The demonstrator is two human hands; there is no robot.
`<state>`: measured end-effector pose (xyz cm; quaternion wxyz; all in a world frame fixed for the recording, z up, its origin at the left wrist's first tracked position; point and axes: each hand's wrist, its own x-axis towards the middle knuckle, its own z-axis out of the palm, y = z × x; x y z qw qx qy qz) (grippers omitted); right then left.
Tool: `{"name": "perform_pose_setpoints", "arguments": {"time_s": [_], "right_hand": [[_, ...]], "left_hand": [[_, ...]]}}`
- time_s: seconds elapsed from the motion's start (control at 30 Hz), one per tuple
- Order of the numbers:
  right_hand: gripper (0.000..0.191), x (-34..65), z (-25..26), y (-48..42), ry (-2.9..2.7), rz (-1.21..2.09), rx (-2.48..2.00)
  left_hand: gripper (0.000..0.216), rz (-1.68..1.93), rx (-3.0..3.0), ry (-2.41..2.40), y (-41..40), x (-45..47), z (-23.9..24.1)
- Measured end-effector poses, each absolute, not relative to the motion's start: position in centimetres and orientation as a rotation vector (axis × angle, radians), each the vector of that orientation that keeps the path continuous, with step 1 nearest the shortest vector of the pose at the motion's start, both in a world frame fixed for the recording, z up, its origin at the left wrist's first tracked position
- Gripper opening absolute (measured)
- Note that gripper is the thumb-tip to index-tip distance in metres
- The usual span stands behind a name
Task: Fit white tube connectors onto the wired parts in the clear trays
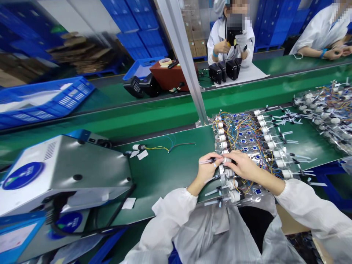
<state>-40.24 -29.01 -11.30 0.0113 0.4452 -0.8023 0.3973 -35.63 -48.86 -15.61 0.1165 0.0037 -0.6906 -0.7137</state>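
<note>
We have both hands at the left side of the wired boards [243, 141] on the green worktop [176, 165]. Left hand's [208, 170] grip looks pinched on a thin pale tie [205, 161]; right hand's [244, 164] grip is closed on a white motor [227, 160], sitting between our fingertips. We'd do best to brace the motor with the right, work the tie with the left, and hold the wires [234, 134] out of the pinch; a tug could drag the neighbours. Containers: blue crate [49, 111], far side, holds white sheets; blue tray [133, 67] beyond the red box [170, 77] has something pale inside, can't tell what. Clear bags [254, 199] lie around the boards; can't tell if sealed.
</note>
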Motion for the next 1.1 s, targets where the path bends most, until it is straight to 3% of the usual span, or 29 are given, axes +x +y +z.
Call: {"name": "perform_pose_setpoints", "arguments": {"time_s": [0.23, 0.5, 1.1], "right_hand": [[0.029, -40.3, -10.9, -29.0, -2.495, 1.282, 1.39], [0.029, -40.4, -10.9, -28.8, -2.518, 1.295, 1.396], [0.027, -40.7, -11.2, -28.5, -2.501, 1.294, 1.494]], "left_hand": [[0.014, -1.89, -0.279, -2.179, -50.5, -35.6, -14.4], [0.002, -1.843, -0.484, -2.016, -50.8, -36.0, -14.9], [0.008, -1.768, -0.646, -2.045, -50.3, -35.8, -15.0]]}}
